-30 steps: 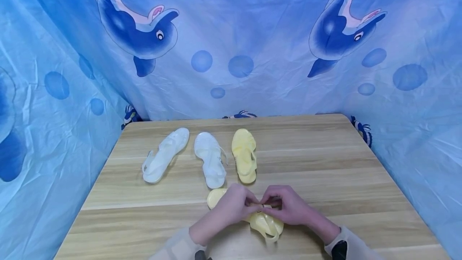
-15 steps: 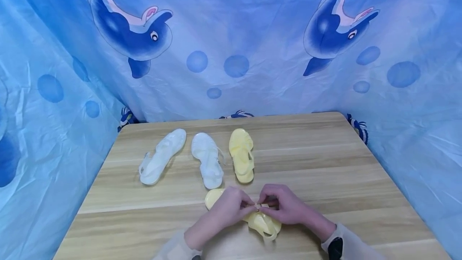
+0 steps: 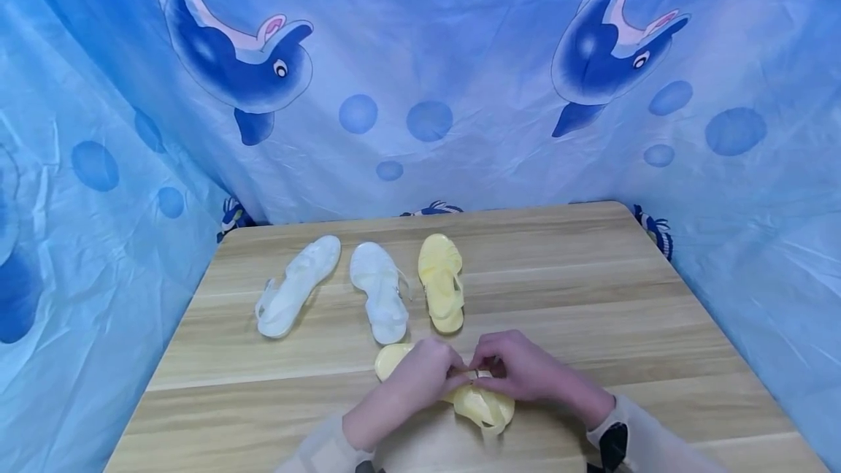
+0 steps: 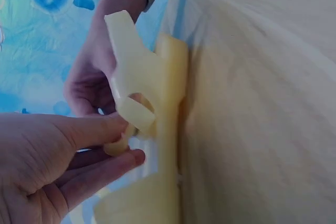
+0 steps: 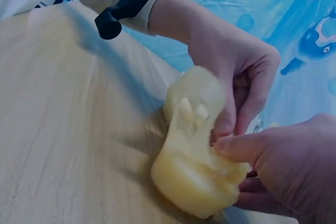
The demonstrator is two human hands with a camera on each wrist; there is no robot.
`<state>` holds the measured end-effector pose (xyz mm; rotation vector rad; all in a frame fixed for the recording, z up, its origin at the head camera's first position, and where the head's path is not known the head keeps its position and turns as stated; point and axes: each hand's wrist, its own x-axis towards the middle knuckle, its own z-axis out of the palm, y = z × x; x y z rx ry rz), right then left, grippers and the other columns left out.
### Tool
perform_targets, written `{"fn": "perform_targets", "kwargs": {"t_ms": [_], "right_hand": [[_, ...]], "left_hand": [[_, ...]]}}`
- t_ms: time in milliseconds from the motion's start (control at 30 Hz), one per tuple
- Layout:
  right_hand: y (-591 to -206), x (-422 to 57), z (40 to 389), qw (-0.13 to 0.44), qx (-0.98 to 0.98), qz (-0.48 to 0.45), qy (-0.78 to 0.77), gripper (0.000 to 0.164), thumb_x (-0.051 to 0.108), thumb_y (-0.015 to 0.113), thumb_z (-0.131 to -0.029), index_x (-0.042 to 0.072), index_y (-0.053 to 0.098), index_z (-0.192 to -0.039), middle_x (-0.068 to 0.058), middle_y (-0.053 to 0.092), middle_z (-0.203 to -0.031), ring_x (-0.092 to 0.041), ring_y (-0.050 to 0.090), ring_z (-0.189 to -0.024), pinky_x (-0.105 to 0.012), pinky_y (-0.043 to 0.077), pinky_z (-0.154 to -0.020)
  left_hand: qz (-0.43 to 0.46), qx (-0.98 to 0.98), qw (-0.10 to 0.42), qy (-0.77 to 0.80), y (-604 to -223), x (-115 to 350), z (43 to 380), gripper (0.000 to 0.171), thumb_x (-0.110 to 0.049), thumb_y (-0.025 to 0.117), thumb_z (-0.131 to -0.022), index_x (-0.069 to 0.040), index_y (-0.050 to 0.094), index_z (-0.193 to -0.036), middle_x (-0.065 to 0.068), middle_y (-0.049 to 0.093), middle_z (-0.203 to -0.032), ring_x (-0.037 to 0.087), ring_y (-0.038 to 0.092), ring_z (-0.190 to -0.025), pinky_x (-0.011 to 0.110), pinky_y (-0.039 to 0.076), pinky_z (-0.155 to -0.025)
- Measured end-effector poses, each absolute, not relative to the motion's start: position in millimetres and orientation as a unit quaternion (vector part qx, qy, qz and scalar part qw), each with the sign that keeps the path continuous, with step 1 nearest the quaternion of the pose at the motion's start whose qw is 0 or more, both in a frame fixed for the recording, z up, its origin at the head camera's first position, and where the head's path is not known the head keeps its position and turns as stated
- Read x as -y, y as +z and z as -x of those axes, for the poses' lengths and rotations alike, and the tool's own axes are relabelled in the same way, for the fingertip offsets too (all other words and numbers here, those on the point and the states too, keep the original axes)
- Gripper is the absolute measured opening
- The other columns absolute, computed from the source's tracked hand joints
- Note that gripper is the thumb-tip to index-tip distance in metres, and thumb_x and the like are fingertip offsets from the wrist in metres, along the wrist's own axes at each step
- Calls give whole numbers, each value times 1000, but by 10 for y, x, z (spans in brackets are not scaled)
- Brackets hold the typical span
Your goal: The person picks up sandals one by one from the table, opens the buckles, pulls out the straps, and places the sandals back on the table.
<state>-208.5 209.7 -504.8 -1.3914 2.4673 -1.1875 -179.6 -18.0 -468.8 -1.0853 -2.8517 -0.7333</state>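
Observation:
A yellow jelly sandal [image 3: 485,406] lies on the table near its front edge, heel toward the right. My left hand [image 3: 420,377] reaches across it and pinches its ankle strap between thumb and fingers; in the left wrist view a curled piece of the strap [image 4: 116,146] shows at the fingertips. From the other side my right hand [image 3: 519,367] pinches the strap by a small metal buckle [image 3: 476,374]. The fingertips of both hands nearly meet there. Seen from the right wrist, the sandal's yellow body [image 5: 189,179] stands beside the hands, which partly hide the buckle.
Behind the hands lies another yellow sandal [image 3: 442,283]. To its left are two whitish sandals, one nearly straight [image 3: 379,290] and one slanted [image 3: 298,287]. The wooden table [image 3: 591,290] is backed by a blue dolphin-print curtain [image 3: 493,159].
Both hands stay at the strap of the near yellow sandal, with only small finger shifts. The head view has tilted and slid slightly. The other sandals lie where they were.

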Motion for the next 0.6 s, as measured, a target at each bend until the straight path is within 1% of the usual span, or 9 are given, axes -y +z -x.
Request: {"fn": "perform_targets", "kwargs": {"t_ms": [33,133,267,433,500,600], "right_hand": [[-5053,-2097,2085,29,-803,456,-382,9,17,85,-91,18,77,-96,6,68,-83,1,60,-71,-13,55,-61],[-5077,-2103,2076,10,-800,468,-375,11,17,84,-91,19,75,-96,8,65,-81,1,57,-69,-12,52,-61],[-5105,-2115,2057,-4,-799,472,-373,12,15,84,-91,18,73,-96,8,64,-81,2,56,-69,-10,51,-61],[-5111,-2092,2046,0,-809,456,-372,13,16,85,-90,17,73,-96,8,63,-81,3,55,-70,-9,51,-61],[-5105,-2075,2041,0,-811,451,-373,13,17,86,-89,17,74,-95,7,63,-80,3,55,-69,-9,50,-61],[-5108,-2073,2026,-7,-811,448,-376,14,17,86,-89,17,73,-93,7,62,-78,3,54,-67,-9,49,-59]], "left_hand": [[345,908,2,-238,-4699,190,1796,6,-17,85,-90,-12,85,-93,-1,83,-85,1,74,-70,1,48,-64],[338,902,-6,-268,-4733,226,1790,6,-16,85,-90,-10,85,-93,1,83,-86,2,75,-72,2,51,-66],[317,899,-16,-303,-4765,264,1786,6,-13,85,-89,-8,85,-91,3,83,-84,-2,70,-70,3,51,-65],[301,902,-15,-309,-4752,291,1784,5,-9,86,-86,-6,84,-90,3,82,-82,-3,67,-68,4,50,-63],[301,904,-15,-304,-4730,284,1783,8,-6,85,-86,-7,85,-94,2,81,-79,-4,62,-62,4,46,-57],[312,905,-14,-290,-4700,251,1786,13,-6,82,-86,-10,86,-97,0,81,-80,-7,55,-60,5,42,-54]]}}
